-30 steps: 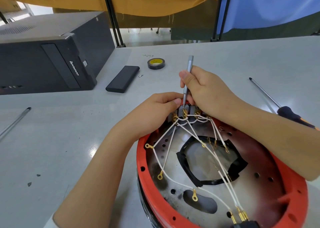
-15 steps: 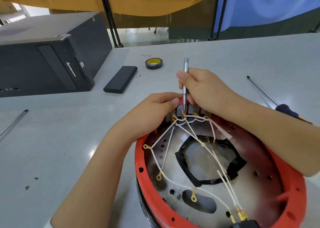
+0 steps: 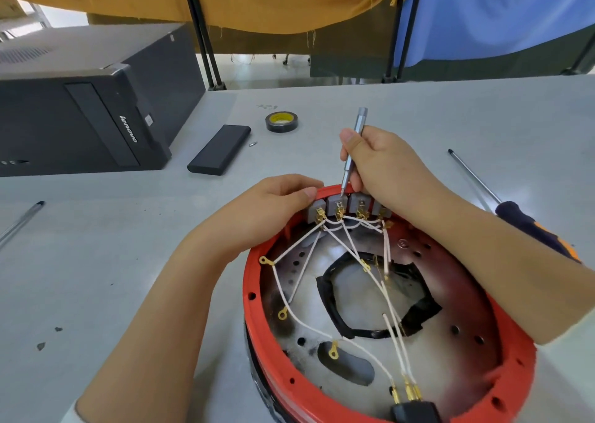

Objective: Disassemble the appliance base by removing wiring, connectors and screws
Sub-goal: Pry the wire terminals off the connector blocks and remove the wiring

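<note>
Pinching a slim screwdriver (image 3: 353,152) in right hand (image 3: 383,165), tip now lifted onto second grey terminal block (image 3: 336,204); left hand (image 3: 273,204) gripping the end block on red appliance base (image 3: 257,313). Likely starting that screw.

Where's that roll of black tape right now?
In the head view the black tape roll lies flat on the grey table, just beyond the hands, between the slim black case to its left and the silver screwdriver to its right.

Left hand (image 3: 277,197) shifted aside; grey terminal blocks (image 3: 336,207) now exposed.
</note>
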Action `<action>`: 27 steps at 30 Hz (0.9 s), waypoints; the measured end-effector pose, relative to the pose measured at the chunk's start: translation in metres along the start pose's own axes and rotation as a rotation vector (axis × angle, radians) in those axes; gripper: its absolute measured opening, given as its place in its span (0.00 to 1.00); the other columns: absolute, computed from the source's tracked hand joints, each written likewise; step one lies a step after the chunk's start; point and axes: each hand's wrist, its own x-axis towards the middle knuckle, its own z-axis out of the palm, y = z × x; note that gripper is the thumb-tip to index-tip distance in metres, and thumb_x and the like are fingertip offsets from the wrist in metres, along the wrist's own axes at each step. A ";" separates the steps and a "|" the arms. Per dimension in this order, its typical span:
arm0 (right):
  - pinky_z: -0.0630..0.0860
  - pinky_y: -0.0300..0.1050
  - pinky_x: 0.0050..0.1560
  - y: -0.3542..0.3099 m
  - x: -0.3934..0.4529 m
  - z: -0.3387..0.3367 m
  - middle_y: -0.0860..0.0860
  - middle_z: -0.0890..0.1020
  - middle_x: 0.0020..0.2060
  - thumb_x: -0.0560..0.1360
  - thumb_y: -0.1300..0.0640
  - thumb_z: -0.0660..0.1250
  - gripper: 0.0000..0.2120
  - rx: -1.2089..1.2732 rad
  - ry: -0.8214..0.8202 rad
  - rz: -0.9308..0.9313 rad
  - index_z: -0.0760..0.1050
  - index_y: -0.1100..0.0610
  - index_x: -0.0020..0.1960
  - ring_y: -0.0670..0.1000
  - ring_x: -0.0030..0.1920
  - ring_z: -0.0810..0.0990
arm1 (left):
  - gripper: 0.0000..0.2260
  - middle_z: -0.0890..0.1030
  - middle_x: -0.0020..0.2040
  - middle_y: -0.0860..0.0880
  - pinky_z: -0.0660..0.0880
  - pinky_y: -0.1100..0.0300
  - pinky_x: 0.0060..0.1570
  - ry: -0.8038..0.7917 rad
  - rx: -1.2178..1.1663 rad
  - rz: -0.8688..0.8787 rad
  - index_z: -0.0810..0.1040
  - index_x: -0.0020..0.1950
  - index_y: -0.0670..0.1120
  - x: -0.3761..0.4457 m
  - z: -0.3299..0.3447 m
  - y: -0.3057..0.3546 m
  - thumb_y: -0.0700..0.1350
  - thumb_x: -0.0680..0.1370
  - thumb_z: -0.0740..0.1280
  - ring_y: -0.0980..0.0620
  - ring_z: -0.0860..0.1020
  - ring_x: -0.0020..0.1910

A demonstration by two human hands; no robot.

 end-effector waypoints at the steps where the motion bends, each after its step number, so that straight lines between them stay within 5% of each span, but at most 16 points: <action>1: 0.66 0.30 0.26 0.000 0.000 -0.001 0.49 0.75 0.28 0.81 0.46 0.53 0.16 -0.003 0.023 0.026 0.70 0.51 0.40 0.39 0.23 0.72 | 0.11 0.83 0.46 0.61 0.73 0.75 0.42 0.004 -0.009 0.003 0.79 0.54 0.57 -0.001 0.001 0.001 0.48 0.82 0.58 0.66 0.80 0.45; 6: 0.67 0.36 0.27 -0.004 -0.002 -0.010 0.51 0.76 0.27 0.81 0.48 0.55 0.15 0.054 -0.081 0.100 0.71 0.52 0.40 0.42 0.21 0.71 | 0.13 0.83 0.51 0.59 0.72 0.64 0.55 -0.019 0.004 0.041 0.80 0.57 0.56 -0.003 0.009 0.000 0.48 0.82 0.56 0.63 0.80 0.51; 8: 0.66 0.33 0.21 -0.009 -0.004 -0.016 0.49 0.76 0.23 0.81 0.48 0.56 0.14 0.096 -0.159 0.025 0.71 0.52 0.41 0.42 0.18 0.69 | 0.13 0.83 0.51 0.58 0.72 0.64 0.54 -0.042 -0.020 0.043 0.80 0.57 0.56 -0.003 0.008 0.000 0.48 0.82 0.56 0.62 0.80 0.51; 12: 0.68 0.33 0.24 -0.009 -0.007 -0.015 0.47 0.77 0.22 0.80 0.48 0.57 0.11 0.148 -0.228 -0.170 0.70 0.50 0.42 0.42 0.20 0.71 | 0.13 0.84 0.50 0.57 0.72 0.61 0.55 -0.095 -0.053 0.055 0.81 0.56 0.55 -0.002 0.007 -0.002 0.48 0.82 0.56 0.59 0.81 0.51; 19: 0.68 0.29 0.29 0.005 -0.016 0.000 0.43 0.78 0.25 0.78 0.45 0.56 0.09 0.151 -0.170 -0.308 0.70 0.46 0.42 0.41 0.25 0.75 | 0.13 0.84 0.51 0.56 0.71 0.76 0.49 -0.101 -0.093 0.080 0.81 0.55 0.53 0.003 0.007 -0.005 0.47 0.82 0.57 0.61 0.80 0.52; 27: 0.68 0.27 0.32 0.003 -0.020 0.000 0.39 0.77 0.28 0.78 0.47 0.56 0.07 0.082 -0.176 -0.406 0.68 0.44 0.42 0.41 0.29 0.77 | 0.13 0.83 0.53 0.55 0.71 0.70 0.56 -0.116 -0.077 0.097 0.80 0.58 0.51 0.004 0.006 -0.006 0.47 0.83 0.56 0.61 0.79 0.55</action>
